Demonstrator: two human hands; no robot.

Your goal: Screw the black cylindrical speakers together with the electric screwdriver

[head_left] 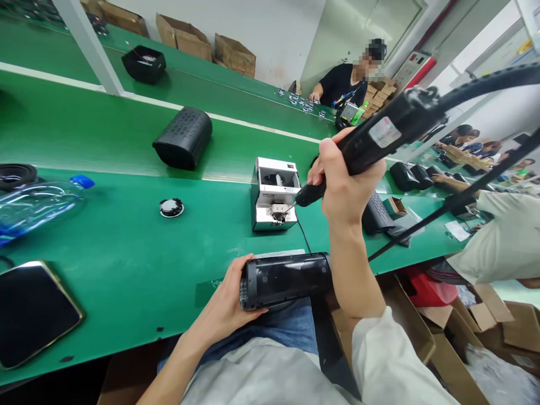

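Right hand (346, 185) with screwdriver (379, 138), left hand (228, 301) on speaker (287, 278)

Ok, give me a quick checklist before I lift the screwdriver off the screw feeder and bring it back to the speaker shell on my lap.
1. Right hand grips the electric screwdriver firmly: ok.
2. Bit tip sits at the pickup slot of the screw feeder: ok.
3. Screw actually on the bit: cannot tell, too small.
4. Left hand steadies the speaker shell at its end: ok.
5. Screw holes on the shell facing up: cannot tell.
6. Screwdriver cable hangs free: ok.
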